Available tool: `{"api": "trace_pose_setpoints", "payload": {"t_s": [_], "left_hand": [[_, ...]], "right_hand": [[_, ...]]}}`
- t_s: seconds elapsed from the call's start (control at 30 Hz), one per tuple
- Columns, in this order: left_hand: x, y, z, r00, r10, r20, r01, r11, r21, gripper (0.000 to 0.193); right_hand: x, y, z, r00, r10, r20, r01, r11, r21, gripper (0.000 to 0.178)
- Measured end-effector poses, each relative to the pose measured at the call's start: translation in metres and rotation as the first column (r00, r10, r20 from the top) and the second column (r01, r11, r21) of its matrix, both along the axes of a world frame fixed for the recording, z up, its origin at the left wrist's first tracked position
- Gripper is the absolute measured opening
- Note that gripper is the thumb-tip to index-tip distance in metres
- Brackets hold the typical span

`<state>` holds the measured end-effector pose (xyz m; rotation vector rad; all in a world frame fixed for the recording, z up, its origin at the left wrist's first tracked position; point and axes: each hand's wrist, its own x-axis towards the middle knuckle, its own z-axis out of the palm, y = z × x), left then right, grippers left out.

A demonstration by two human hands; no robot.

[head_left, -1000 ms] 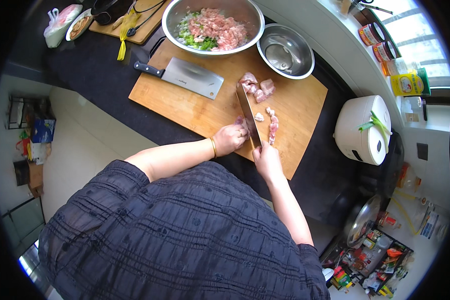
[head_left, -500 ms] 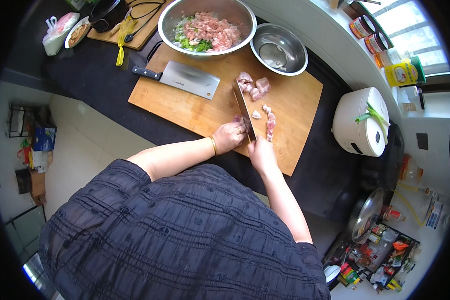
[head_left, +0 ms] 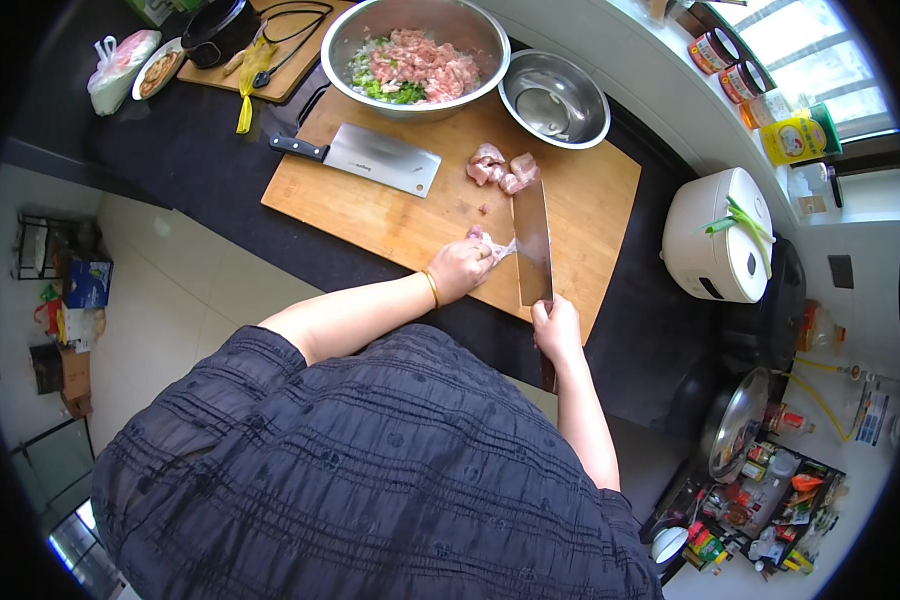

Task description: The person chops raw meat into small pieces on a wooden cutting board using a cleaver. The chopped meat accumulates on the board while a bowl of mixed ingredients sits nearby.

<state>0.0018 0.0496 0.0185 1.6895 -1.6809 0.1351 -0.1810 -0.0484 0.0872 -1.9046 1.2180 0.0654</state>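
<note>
My right hand [head_left: 558, 328] is closed round the handle of a cleaver [head_left: 534, 245], whose broad blade stands tilted over the right part of the wooden cutting board [head_left: 320, 205]. My left hand [head_left: 459, 271], with bent fingers, pins a piece of raw meat [head_left: 494, 246] to the board near its front edge. A pale strip of that meat stretches from the fingers to the blade. Pink meat chunks [head_left: 487, 164] lie beyond the blade's tip. A second cleaver [head_left: 382, 158] with a black handle rests flat on the board's left side. The blade hides part of the board behind it.
A large steel bowl [head_left: 336, 62] of minced meat and chopped greens stands at the board's far edge, beside a smaller steel bowl [head_left: 592, 112]. A white rice cooker [head_left: 705, 240] with a green onion on top is to the right. Jars [head_left: 715, 52] line the windowsill.
My right hand has drawn the cleaver to the right, away from my left fingers, and its blade face shows more. The small cut strip on the right is now hidden from sight.
</note>
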Motion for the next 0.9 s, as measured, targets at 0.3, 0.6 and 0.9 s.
{"api": "trace_pose_setpoints", "payload": {"t_s": [0.3,0.6,0.9], "left_hand": [[0.0,0.012,0.022,0.997,0.025,-0.077,-0.031,0.996,-0.08,0.014],[0.004,0.006,0.002,0.994,-0.035,0.105,0.04,0.998,-0.042,0.016],[0.003,0.008,-0.003,0.996,-0.031,0.084,0.035,0.998,-0.044,0.019]], "right_hand": [[-0.003,0.019,0.061,0.988,0.153,-0.033,-0.156,0.961,-0.229,0.018],[-0.012,0.028,0.055,0.948,0.279,-0.156,-0.309,0.924,-0.225,0.016],[-0.004,0.025,0.055,0.925,0.328,-0.19,-0.367,0.9,-0.233,0.015]]}}
